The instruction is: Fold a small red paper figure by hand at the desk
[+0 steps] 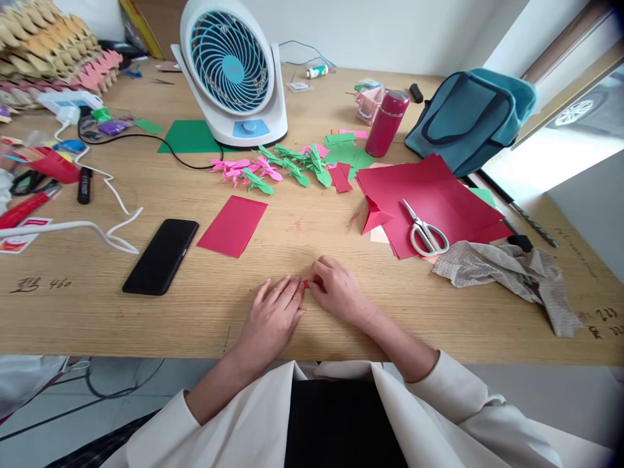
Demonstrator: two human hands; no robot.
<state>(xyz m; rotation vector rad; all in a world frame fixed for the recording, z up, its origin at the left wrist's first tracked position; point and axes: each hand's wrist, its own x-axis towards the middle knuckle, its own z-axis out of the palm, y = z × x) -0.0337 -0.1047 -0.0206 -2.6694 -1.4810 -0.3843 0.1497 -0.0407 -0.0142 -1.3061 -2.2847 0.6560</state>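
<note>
A small strip of folded red paper [306,284] lies on the wooden table in front of me, mostly covered by my fingers. My left hand [273,315] rests palm down with its fingers stretched flat, the fingertips at the paper's left end. From the other side, my right hand [336,289] pinches the paper between curled fingers and thumb. Beyond my hands a flat red paper sheet [233,226] lies alone. Past it is a heap of pink and green folded paper figures [287,166].
At the left lie a black phone [160,257] and a white cable [117,240]. A white fan [234,71] stands at the back. To the right are scissors [426,237] on red sheets [429,195], a red bottle [387,123], a crumpled cloth [507,273] and a teal bag [472,120].
</note>
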